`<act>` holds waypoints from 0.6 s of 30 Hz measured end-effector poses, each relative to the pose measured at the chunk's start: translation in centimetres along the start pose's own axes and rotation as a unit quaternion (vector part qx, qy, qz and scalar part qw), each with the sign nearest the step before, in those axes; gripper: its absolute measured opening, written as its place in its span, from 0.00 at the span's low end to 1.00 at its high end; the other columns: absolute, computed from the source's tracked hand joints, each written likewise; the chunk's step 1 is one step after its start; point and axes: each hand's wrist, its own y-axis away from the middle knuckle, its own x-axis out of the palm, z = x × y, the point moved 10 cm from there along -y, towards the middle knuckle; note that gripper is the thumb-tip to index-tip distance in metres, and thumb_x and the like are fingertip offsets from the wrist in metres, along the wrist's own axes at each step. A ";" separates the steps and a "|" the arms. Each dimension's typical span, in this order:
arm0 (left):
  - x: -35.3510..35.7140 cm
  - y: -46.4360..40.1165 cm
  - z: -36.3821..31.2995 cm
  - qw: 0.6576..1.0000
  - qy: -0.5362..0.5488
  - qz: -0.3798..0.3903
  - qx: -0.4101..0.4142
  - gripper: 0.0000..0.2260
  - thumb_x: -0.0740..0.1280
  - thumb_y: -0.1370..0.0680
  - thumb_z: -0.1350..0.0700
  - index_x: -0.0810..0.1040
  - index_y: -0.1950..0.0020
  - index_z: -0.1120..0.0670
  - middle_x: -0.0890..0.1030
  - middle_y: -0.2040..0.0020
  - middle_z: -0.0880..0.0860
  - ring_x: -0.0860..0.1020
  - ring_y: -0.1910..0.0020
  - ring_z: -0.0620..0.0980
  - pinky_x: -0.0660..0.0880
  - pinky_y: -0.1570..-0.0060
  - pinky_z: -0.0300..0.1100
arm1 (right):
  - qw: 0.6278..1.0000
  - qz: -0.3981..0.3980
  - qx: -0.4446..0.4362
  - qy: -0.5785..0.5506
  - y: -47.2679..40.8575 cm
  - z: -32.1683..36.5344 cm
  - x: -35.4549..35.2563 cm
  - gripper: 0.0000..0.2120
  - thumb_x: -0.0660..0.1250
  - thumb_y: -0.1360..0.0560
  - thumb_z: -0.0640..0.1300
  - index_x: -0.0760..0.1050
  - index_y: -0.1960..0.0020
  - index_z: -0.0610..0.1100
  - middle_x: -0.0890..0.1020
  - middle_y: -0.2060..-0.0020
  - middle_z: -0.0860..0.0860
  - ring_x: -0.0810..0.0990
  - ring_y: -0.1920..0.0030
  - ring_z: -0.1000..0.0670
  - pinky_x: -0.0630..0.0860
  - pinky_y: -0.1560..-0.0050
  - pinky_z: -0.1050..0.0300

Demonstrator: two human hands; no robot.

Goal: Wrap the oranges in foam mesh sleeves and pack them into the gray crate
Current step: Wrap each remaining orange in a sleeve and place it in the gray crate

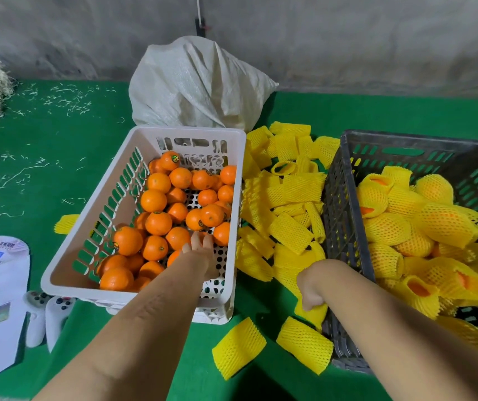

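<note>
Evidently gathering both halves of a wrap, the left hand (200, 250) reaches into the white slotted plastic crate (145, 140), fingers loosely spread over bare oranges (156, 224); right of that crate, the right hand (310, 290) pinches 1 yellow foam mesh sleeve (314, 312) beside the gray crate (344, 227) of wrapped fruit.

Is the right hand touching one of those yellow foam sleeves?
Touching. The head view shows the right hand with fingers curled round a yellow foam sleeve beside the gray crate.
</note>
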 end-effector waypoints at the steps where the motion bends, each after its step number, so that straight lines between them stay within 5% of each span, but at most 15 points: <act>1: 0.4 -0.2 0.0 1.000 0.004 0.011 0.008 0.46 0.73 0.20 0.56 0.43 0.14 0.47 0.38 0.15 0.56 0.50 0.16 0.65 0.63 0.23 0.58 | 1.000 -0.013 -0.008 -0.006 -0.2 0.1 -0.5 0.11 0.65 0.18 0.47 0.78 0.41 0.41 0.76 0.31 0.42 0.69 0.27 0.38 0.72 0.34 0.44; 3: 0.3 -0.5 0.1 1.000 -0.013 0.001 0.014 0.46 0.73 0.20 0.58 0.44 0.14 0.45 0.41 0.15 0.57 0.53 0.17 0.66 0.65 0.24 0.59 | 0.995 -0.081 -0.023 -0.050 -0.5 0.1 -1.9 0.05 0.61 0.18 0.41 0.75 0.48 0.41 0.74 0.32 0.41 0.65 0.25 0.37 0.68 0.32 0.44; 4: -0.1 -0.8 0.2 1.000 -0.016 -0.018 0.015 0.47 0.73 0.20 0.59 0.42 0.14 0.44 0.44 0.16 0.57 0.55 0.18 0.66 0.66 0.24 0.59 | 0.983 -0.142 -0.049 -0.105 -0.9 0.2 -3.2 0.07 0.61 0.18 0.40 0.76 0.43 0.41 0.74 0.32 0.42 0.67 0.27 0.38 0.70 0.32 0.48; 5: -0.3 -0.8 0.2 0.999 -0.027 -0.026 0.015 0.48 0.73 0.20 0.59 0.41 0.14 0.44 0.45 0.16 0.58 0.56 0.19 0.67 0.66 0.24 0.59 | 0.966 -0.188 -0.073 -0.162 -0.7 0.3 -4.5 0.12 0.61 0.18 0.39 0.76 0.36 0.43 0.75 0.32 0.43 0.73 0.33 0.41 0.73 0.37 0.57; 7: 0.0 -1.2 0.0 0.999 -0.046 -0.014 0.021 0.48 0.73 0.20 0.59 0.40 0.14 0.44 0.44 0.16 0.59 0.55 0.18 0.68 0.66 0.25 0.60 | 0.924 -0.250 -0.123 -0.261 -0.1 0.4 -6.1 0.18 0.63 0.19 0.38 0.75 0.30 0.47 0.78 0.37 0.45 0.76 0.54 0.51 0.68 0.62 0.75; 9: 0.5 -1.3 -0.5 0.997 -0.063 0.003 0.035 0.47 0.74 0.20 0.59 0.43 0.14 0.47 0.44 0.15 0.58 0.54 0.18 0.67 0.65 0.24 0.61 | 0.893 -0.272 -0.153 -0.323 0.2 0.6 -6.9 0.18 0.65 0.20 0.39 0.75 0.31 0.48 0.79 0.44 0.48 0.69 0.65 0.59 0.64 0.72 0.71; 13: 0.5 -1.1 -1.6 0.986 -0.145 -0.012 0.077 0.43 0.75 0.21 0.55 0.50 0.14 0.49 0.57 0.16 0.57 0.55 0.17 0.65 0.60 0.22 0.61 | 0.860 -0.269 -0.188 -0.390 0.6 1.2 -7.1 0.19 0.62 0.20 0.38 0.73 0.30 0.51 0.78 0.39 0.48 0.74 0.72 0.63 0.64 0.75 0.71; 14: 0.5 -1.0 -1.8 0.982 -0.167 -0.019 0.083 0.42 0.74 0.20 0.53 0.51 0.14 0.49 0.58 0.17 0.58 0.55 0.18 0.65 0.59 0.21 0.60 | 0.855 -0.272 -0.198 -0.395 1.1 1.3 -7.4 0.19 0.61 0.19 0.37 0.74 0.31 0.50 0.77 0.35 0.47 0.75 0.70 0.65 0.66 0.72 0.72; 16: 0.5 -1.1 -2.2 0.971 -0.217 -0.040 0.088 0.39 0.72 0.18 0.49 0.53 0.14 0.50 0.56 0.17 0.59 0.54 0.17 0.65 0.57 0.20 0.59 | 0.845 -0.301 -0.208 -0.389 2.5 1.2 -7.9 0.18 0.61 0.18 0.36 0.76 0.31 0.49 0.74 0.30 0.48 0.80 0.50 0.64 0.73 0.55 0.68; 17: 0.7 -1.2 -2.3 0.968 -0.231 -0.042 0.085 0.37 0.70 0.18 0.47 0.54 0.14 0.50 0.56 0.16 0.59 0.54 0.17 0.64 0.57 0.20 0.58 | 0.832 -0.319 -0.216 -0.399 3.3 1.0 -8.2 0.17 0.61 0.17 0.37 0.77 0.31 0.48 0.76 0.33 0.50 0.79 0.44 0.62 0.73 0.49 0.68; 18: 0.7 -1.3 -2.3 0.968 -0.234 -0.039 0.081 0.35 0.69 0.17 0.48 0.56 0.14 0.51 0.58 0.17 0.58 0.56 0.17 0.63 0.59 0.20 0.55 | 0.812 -0.328 -0.228 -0.425 4.1 0.7 -8.5 0.16 0.63 0.17 0.37 0.77 0.31 0.48 0.79 0.40 0.55 0.79 0.47 0.67 0.71 0.52 0.73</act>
